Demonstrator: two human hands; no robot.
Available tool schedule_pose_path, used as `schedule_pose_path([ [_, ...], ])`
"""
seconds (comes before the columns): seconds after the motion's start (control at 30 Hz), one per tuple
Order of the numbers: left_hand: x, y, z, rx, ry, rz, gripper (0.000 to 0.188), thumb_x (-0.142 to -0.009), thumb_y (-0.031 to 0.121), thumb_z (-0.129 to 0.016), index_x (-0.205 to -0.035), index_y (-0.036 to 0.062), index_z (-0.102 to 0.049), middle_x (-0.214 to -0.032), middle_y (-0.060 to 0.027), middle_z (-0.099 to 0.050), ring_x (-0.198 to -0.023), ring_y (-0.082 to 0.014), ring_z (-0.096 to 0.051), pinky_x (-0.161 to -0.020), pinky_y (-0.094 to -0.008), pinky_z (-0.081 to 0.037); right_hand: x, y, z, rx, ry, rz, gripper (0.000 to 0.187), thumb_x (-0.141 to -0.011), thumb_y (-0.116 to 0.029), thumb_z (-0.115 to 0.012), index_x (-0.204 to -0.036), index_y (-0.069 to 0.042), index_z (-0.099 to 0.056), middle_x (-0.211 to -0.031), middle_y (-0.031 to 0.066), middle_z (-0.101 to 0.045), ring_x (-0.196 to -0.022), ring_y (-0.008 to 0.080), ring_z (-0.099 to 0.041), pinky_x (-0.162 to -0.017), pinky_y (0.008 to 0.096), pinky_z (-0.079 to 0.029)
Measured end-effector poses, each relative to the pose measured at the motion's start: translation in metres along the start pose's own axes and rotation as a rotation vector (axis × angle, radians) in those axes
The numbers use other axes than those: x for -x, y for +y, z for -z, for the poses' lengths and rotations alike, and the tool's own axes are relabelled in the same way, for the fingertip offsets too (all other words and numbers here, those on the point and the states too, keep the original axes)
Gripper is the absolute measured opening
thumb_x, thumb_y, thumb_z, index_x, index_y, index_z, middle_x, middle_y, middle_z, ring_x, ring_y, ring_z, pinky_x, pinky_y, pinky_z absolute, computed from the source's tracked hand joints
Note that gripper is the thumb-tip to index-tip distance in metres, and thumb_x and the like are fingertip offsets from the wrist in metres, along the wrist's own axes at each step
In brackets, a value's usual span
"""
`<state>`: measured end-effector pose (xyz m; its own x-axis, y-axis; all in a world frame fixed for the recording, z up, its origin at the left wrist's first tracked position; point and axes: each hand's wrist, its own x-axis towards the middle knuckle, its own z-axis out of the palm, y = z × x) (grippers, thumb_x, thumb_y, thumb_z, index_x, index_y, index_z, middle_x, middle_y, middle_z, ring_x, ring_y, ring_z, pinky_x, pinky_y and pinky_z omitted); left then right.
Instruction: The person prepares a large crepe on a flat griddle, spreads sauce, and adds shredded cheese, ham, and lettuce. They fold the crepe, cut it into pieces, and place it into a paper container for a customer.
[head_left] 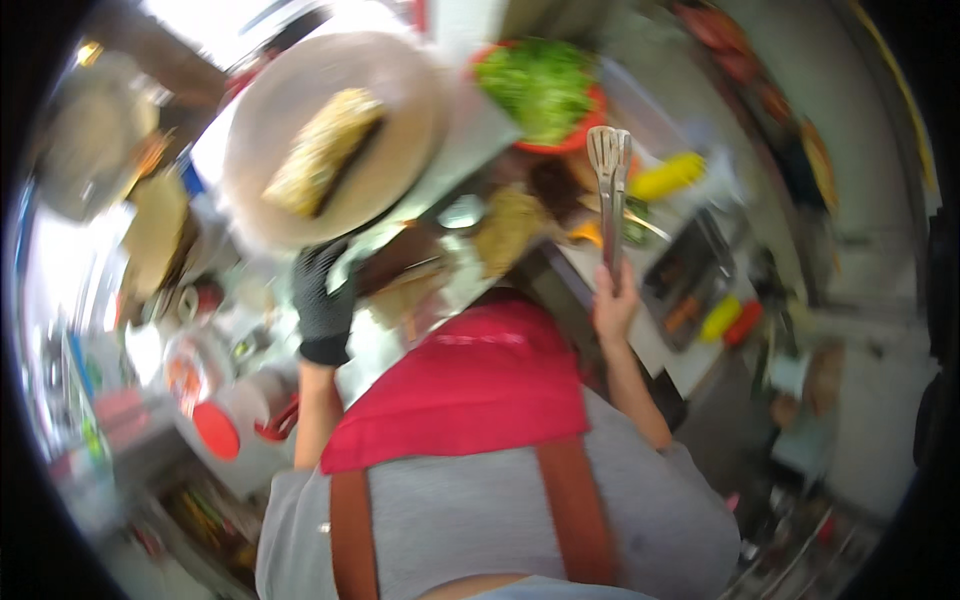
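My right hand [616, 300], bare, is closed around the handle of metal tongs [607, 190], which point up and away from me. My left hand [325, 305] wears a dark knit glove and reaches to the near edge of a large round pale-brown surface [400, 190], a plate or a griddle. Its fingers are smeared and partly lost against dark shapes, so I cannot see whether it grips anything. On the round surface lies a rolled, golden-brown flatbread [325, 152], set at a slant.
Beyond the tongs stands a red bowl of green lettuce [537, 90]. Yellow bottle [668, 177] and dark tray [690, 278] are to the right. Another round surface [90, 135] is at far left, above a white container with a red lid [216, 430].
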<state>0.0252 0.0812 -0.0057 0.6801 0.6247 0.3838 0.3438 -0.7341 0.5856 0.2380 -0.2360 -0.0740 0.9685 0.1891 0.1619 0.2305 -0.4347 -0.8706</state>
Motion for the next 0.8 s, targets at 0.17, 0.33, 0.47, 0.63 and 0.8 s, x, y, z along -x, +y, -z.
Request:
schedule_pose_path([
  [0.17, 0.013, 0.005, -0.024, 0.158, -0.102, 0.266, 0.022, -0.081, 0.013, -0.067, -0.102, 0.0045, -0.067, -0.094, -0.0119, -0.067, -0.085, -0.0237, -0.064, -0.079, -0.0322, -0.049, -0.016, 0.096, 0.052, 0.321, 0.402, -0.458, 0.059, -0.09, -0.033, -0.056, -0.136, -0.001, -0.036, -0.123, 0.0211, -0.054, -0.11, 0.0373, -0.054, -0.093, 0.0408, -0.041],
  [0.33, -0.006, 0.05, -0.051, 0.079, -0.269, 0.129, 0.025, -0.081, 0.012, -0.067, -0.106, 0.0067, -0.065, -0.093, -0.0112, -0.065, -0.078, -0.0209, -0.063, -0.07, -0.0302, -0.049, -0.052, 0.202, 0.113, 0.619, 0.396, -0.688, 0.062, -0.09, -0.034, -0.053, -0.139, -0.003, -0.032, -0.13, 0.0221, -0.048, -0.116, 0.0379, -0.049, -0.097, 0.0438, -0.039],
  [0.47, -0.023, 0.11, -0.062, -0.002, -0.362, 0.08, 0.028, -0.08, 0.011, -0.067, -0.107, 0.0068, -0.064, -0.098, -0.0119, -0.065, -0.079, -0.0241, -0.063, -0.07, -0.0317, -0.05, -0.097, 0.197, 0.13, 0.776, 0.213, -0.689, 0.054, -0.088, -0.033, -0.054, -0.129, -0.001, -0.039, -0.122, 0.0222, -0.049, -0.108, 0.0359, -0.049, -0.091, 0.0411, -0.04],
  [0.63, -0.021, 0.124, -0.087, 0.036, -0.425, -0.102, 0.023, -0.081, 0.015, -0.063, -0.102, 0.0077, -0.065, -0.1, -0.0121, -0.065, -0.092, -0.0307, -0.061, -0.08, -0.0389, -0.048, -0.118, 0.228, 0.12, 0.901, 0.079, -0.593, 0.045, -0.085, -0.032, -0.055, -0.114, 0.002, -0.05, -0.104, 0.0206, -0.055, -0.089, 0.0326, -0.053, -0.077, 0.038, -0.044],
  [0.8, -0.036, 0.13, -0.062, -0.081, -0.497, -0.092, 0.027, -0.081, 0.025, -0.063, -0.103, 0.0097, -0.063, -0.102, -0.0119, -0.064, -0.09, -0.0321, -0.06, -0.081, -0.0415, -0.048, -0.145, 0.25, 0.115, 0.602, 0.239, -0.919, 0.04, -0.082, -0.031, -0.057, -0.099, 0.005, -0.061, -0.086, 0.019, -0.061, -0.071, 0.0294, -0.058, -0.063, 0.0348, -0.048],
])
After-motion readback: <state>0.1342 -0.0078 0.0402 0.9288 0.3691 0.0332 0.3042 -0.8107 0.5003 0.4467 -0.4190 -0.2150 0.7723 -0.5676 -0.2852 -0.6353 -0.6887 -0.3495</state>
